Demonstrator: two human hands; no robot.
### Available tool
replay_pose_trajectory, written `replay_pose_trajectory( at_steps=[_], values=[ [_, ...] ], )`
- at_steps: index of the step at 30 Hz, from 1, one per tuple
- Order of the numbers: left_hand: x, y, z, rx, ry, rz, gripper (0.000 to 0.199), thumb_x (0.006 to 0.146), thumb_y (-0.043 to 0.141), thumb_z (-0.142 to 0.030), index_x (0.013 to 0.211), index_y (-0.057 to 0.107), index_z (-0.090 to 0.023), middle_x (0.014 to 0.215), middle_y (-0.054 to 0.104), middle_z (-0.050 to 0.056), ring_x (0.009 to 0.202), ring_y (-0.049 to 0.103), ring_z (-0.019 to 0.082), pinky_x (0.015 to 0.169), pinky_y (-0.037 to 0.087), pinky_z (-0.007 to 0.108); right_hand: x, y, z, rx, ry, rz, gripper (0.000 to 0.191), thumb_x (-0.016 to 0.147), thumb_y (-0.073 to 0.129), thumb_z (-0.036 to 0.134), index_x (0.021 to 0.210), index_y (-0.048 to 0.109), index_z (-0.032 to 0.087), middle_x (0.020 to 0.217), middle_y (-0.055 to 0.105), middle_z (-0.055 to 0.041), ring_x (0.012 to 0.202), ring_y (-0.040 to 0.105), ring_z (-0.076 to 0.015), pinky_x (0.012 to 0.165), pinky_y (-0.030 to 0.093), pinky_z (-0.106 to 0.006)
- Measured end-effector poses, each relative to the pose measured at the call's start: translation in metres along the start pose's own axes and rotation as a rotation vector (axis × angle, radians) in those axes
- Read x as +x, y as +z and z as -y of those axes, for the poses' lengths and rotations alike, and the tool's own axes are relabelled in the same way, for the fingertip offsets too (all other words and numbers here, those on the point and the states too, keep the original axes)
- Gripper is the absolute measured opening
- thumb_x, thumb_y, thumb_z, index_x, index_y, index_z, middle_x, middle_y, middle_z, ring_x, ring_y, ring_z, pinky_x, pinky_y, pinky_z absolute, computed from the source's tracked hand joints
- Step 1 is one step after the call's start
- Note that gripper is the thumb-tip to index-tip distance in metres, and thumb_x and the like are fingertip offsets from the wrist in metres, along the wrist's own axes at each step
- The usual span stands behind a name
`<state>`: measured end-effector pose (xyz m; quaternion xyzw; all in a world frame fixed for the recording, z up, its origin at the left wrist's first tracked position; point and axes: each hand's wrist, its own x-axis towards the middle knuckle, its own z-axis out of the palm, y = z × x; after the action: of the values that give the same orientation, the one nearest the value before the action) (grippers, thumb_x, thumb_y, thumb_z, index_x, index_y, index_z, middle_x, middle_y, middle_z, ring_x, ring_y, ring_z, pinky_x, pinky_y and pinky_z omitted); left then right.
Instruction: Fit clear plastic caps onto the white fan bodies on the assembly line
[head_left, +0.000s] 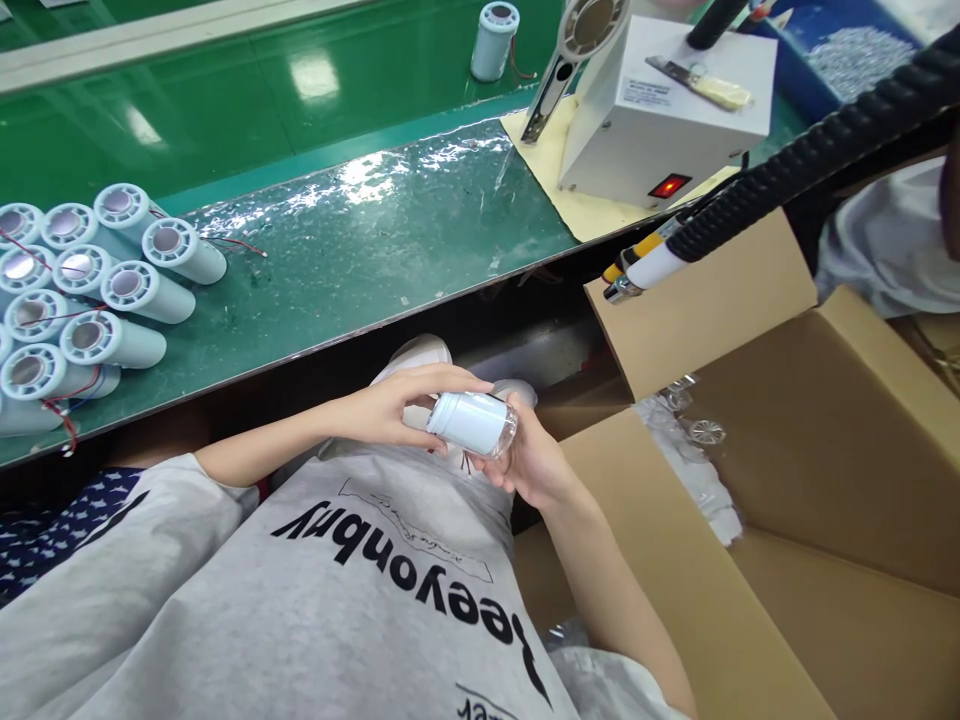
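Note:
Above my lap I hold a light blue cylinder lying on its side, with a clear plastic cap over its right end. The fingers of my left hand are closed around the cylinder's left end. My right hand grips the capped end from the right, its fingertips partly hidden behind the cylinder. Thin red wires hang below it. Several similar light blue cylinders with ringed ends and red wires stand together at the left of the green bench.
An open cardboard box at my right holds clear plastic parts. A white machine with a lit red switch stands on the bench. A black corrugated hose crosses above the box. A blue bin is behind.

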<state>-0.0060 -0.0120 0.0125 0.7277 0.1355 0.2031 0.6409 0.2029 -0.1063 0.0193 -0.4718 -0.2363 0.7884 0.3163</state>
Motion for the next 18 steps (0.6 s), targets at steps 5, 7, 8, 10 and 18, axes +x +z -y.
replay_pose_trajectory(
  at_steps=[5,7,8,10,18],
  values=[
    [-0.002,0.005,-0.009,-0.024,-0.132,-0.056,0.069,0.082,0.083,-0.033,0.147,0.059,-0.031,0.144,0.062,0.012,0.13,0.062,0.03,0.096,0.061,0.039,0.0,-0.005,-0.011,-0.101,-0.099,0.028,0.085,0.08,0.038,0.1,0.086,0.063,0.019,0.059,0.062,-0.0038,0.041,0.055,-0.0143,0.032,0.042,-0.022],
    [-0.002,0.007,-0.011,-0.07,-0.175,-0.095,0.069,0.081,0.084,-0.034,0.146,0.059,-0.029,0.14,0.063,0.012,0.123,0.066,0.027,0.092,0.061,0.036,-0.002,-0.008,-0.017,-0.191,-0.336,-0.094,0.082,0.082,0.044,0.097,0.111,0.061,0.022,0.09,0.074,-0.01,0.065,0.072,-0.0209,0.047,0.059,-0.028],
    [-0.003,0.007,-0.012,-0.102,-0.193,-0.104,0.069,0.081,0.084,-0.035,0.145,0.059,-0.028,0.138,0.064,0.012,0.118,0.068,0.026,0.089,0.062,0.034,-0.003,-0.01,-0.02,-0.27,-0.48,-0.167,0.08,0.082,0.053,0.093,0.124,0.057,0.025,0.114,0.074,-0.0138,0.085,0.076,-0.025,0.061,0.066,-0.034],
    [-0.003,0.008,-0.012,-0.169,-0.238,-0.105,0.069,0.082,0.084,-0.036,0.146,0.058,-0.027,0.136,0.064,0.012,0.107,0.071,0.022,0.083,0.062,0.031,-0.006,-0.014,-0.024,-0.506,-0.745,-0.254,0.077,0.082,0.072,0.078,0.139,0.051,0.031,0.151,0.056,-0.0151,0.123,0.069,-0.0318,0.091,0.066,-0.047],
    [-0.005,0.002,-0.014,-0.115,-0.187,-0.023,0.082,0.078,0.088,-0.032,0.153,0.054,-0.033,0.148,0.065,0.011,0.122,0.07,0.027,0.1,0.059,0.039,-0.016,-0.019,-0.022,-0.594,-0.811,-0.198,0.051,0.09,0.08,0.052,0.136,0.066,0.034,0.137,0.071,-0.0081,0.121,0.072,-0.0311,0.096,0.066,-0.047]
  ],
)
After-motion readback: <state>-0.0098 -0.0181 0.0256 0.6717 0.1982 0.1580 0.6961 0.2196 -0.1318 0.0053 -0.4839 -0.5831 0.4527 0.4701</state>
